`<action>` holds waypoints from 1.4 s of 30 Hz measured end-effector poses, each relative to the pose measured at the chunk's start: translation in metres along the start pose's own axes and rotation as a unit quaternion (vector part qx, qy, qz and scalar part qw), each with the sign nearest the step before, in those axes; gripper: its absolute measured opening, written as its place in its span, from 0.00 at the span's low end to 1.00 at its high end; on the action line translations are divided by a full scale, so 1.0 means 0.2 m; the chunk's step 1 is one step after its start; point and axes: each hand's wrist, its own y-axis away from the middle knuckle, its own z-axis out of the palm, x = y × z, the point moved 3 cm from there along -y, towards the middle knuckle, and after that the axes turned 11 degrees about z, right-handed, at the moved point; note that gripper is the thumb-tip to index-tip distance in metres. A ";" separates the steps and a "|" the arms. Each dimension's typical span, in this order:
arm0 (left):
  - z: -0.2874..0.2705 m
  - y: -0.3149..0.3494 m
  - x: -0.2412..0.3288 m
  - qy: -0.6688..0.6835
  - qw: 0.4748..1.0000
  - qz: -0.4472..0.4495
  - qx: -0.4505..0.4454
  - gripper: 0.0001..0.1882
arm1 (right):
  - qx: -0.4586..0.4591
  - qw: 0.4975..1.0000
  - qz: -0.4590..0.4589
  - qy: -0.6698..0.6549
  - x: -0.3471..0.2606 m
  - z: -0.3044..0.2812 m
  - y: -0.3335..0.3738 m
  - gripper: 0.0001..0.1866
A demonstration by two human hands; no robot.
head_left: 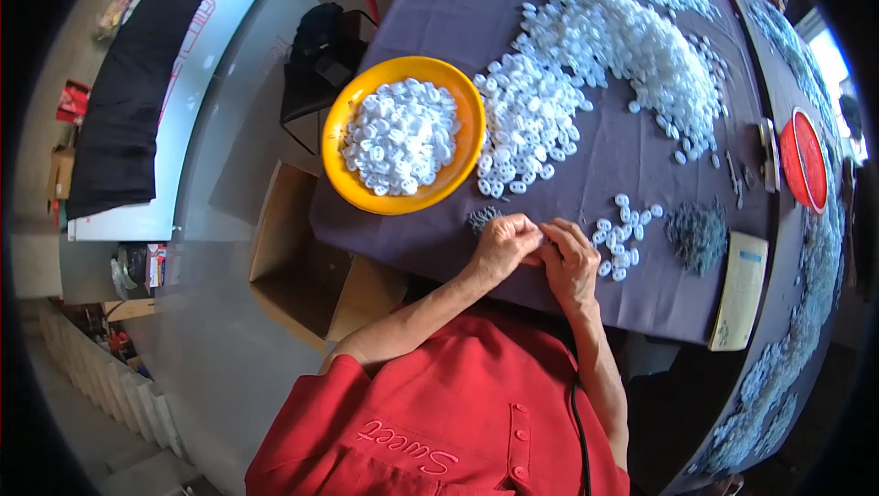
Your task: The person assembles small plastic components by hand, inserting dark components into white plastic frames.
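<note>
My left hand [504, 246] and my right hand [571, 263] meet at the near edge of the table, fingertips pinched together. Whatever sits between them is too small and covered to name. Just beyond my left fingers lies a little clump of dark grey-blue bits [482, 219]. Beside my right hand is a loose group of white oval pieces with two holes [619, 232]. Farther right rests a larger heap of thin dark grey-blue bits [696, 236]. An orange-yellow bowl [337, 164] full of similar white pieces stands beyond my left hand.
A long pile of white pieces [632, 34] spreads over the dark tablecloth [439, 20]. A yellowish booklet [740, 290] lies at the right edge. Red baskets [806, 159] stand farther right. An open cardboard box [298, 258] sits below the table's left edge, near a dark chair [320, 57].
</note>
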 end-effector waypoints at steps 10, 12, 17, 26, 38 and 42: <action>0.00 0.02 0.02 0.025 0.999 -0.041 0.017 0.08 | -0.014 0.998 0.034 -0.053 0.02 -0.02 0.01 0.16; 0.00 0.02 0.03 0.015 0.999 -0.038 0.014 0.09 | -0.015 0.997 0.044 -0.054 0.02 -0.02 0.01 0.16; 0.00 0.02 0.01 0.020 0.999 -0.026 0.022 0.08 | -0.018 0.997 0.039 -0.065 0.03 -0.01 0.01 0.14; 0.02 0.06 0.07 -0.019 0.996 0.069 0.047 0.07 | -0.064 0.994 0.022 -0.090 -0.01 -0.05 0.01 0.23; -0.25 0.02 0.36 -0.170 0.965 0.166 0.113 0.08 | 0.108 0.990 0.085 -0.030 0.13 -0.43 -0.04 0.07; -0.41 0.02 0.49 -0.303 0.911 0.213 0.181 0.06 | 0.156 0.972 0.139 0.105 0.25 -0.63 -0.07 0.05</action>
